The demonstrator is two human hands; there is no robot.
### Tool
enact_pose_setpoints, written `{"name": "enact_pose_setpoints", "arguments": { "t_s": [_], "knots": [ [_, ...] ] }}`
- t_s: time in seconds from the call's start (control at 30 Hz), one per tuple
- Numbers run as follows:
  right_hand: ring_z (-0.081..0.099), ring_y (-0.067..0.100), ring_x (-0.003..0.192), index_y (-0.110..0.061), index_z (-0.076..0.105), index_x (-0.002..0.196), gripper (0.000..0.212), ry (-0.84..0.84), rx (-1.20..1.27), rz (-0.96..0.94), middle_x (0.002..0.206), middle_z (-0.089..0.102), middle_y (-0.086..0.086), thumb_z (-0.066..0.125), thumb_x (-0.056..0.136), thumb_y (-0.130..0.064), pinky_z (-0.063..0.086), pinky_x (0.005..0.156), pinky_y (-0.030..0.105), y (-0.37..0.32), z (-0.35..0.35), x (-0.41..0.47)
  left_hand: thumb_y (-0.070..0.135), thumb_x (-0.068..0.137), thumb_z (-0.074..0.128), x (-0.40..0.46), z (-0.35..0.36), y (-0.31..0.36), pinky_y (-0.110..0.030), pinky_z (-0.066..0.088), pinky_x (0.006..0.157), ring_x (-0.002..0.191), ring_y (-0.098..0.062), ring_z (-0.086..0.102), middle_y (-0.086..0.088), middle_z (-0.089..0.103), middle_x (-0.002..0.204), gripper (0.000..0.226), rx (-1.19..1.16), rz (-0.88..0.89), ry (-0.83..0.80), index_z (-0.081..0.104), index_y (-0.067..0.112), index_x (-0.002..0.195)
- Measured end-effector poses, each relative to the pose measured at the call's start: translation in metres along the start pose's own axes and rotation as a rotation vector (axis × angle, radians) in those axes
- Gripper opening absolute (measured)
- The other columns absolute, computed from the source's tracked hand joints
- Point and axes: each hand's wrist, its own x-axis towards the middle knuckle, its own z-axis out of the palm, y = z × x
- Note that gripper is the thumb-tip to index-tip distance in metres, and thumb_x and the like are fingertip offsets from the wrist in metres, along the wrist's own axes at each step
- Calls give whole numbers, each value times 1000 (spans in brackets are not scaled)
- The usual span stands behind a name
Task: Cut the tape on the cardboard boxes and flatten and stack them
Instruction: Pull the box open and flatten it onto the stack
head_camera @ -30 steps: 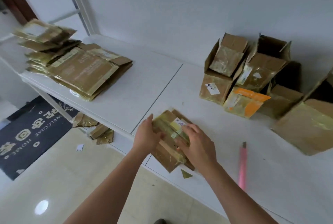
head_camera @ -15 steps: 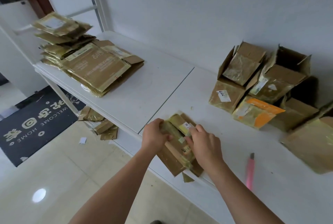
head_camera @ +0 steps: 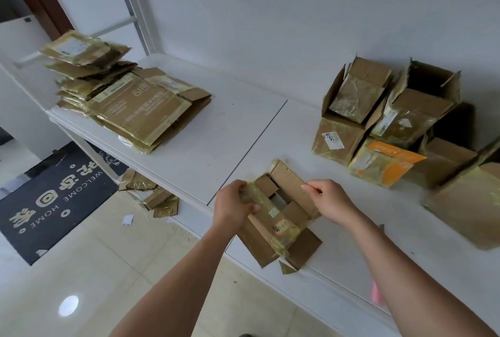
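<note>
A small brown cardboard box point(head_camera: 281, 217) wrapped in yellowish tape sits at the front edge of the white table point(head_camera: 205, 147). Its flaps are spread apart and I see into it. My left hand point(head_camera: 234, 205) grips the taped left flap. My right hand point(head_camera: 328, 201) pinches the right flap. A stack of flattened boxes point(head_camera: 130, 103) lies at the table's far left. Several unflattened boxes point(head_camera: 384, 122) are piled at the back right against the wall. The pink cutter point(head_camera: 377, 292) lies on the table, mostly hidden behind my right forearm.
A large box point(head_camera: 468, 201) sits at the right edge of the view. Cardboard scraps point(head_camera: 151, 193) lie on the floor under the table. A dark welcome mat point(head_camera: 51, 201) covers the floor to the left. The wall runs along the table's back.
My hands have pulled apart, spreading the box's flaps so its inside now shows. The view has shifted, and the cutter is now behind my right forearm.
</note>
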Motion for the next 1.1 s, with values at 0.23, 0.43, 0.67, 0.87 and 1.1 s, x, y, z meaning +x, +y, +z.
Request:
{"name": "enact_pose_setpoints", "arguments": {
  "t_s": [0.23, 0.43, 0.67, 0.87, 1.1],
  "knots": [
    [48, 17, 98, -11, 71, 111, 20, 373, -243, -160, 100, 55, 1, 67, 91, -15, 42, 70, 24, 10, 27, -14, 18, 78, 79, -4, 0, 4, -30, 38, 78, 110, -18, 51, 1, 54, 124, 58, 139, 35, -9, 56, 20, 132],
    [50, 5, 106, -22, 57, 137, 54, 164, -51, -163, 105, 51, -14, 67, 88, -42, 42, 75, 13, 27, 39, -42, 18, 80, 78, -3, 1, 18, -31, 42, 66, 97, -23, 50, 1, 48, 105, 32, 326, 1, -24, 65, 16, 110],
    [55, 9, 102, -17, 58, 136, 57, 162, 69, -107, 103, 53, -10, 77, 83, -31, 50, 86, 26, 27, 40, -38, 46, 85, 69, -5, 30, 42, -32, 40, 68, 111, -32, 55, -11, 44, 125, 69, 259, -141, -55, 32, 8, 130],
    [53, 4, 94, -15, 58, 135, 57, 167, 91, -110, 97, 50, -15, 78, 83, -27, 43, 76, 11, 26, 39, -38, 37, 82, 70, -2, 29, 39, -32, 39, 66, 95, -26, 48, -10, 45, 117, 64, 188, -151, -54, 32, 9, 124],
    [52, -3, 89, -13, 57, 136, 58, 153, 109, -104, 95, 50, -16, 76, 83, -26, 40, 73, 3, 27, 37, -38, 18, 84, 68, -5, 2, 34, -35, 53, 63, 83, -22, 57, -12, 55, 106, 50, -170, -189, -191, 35, 14, 122]
  ]
}}
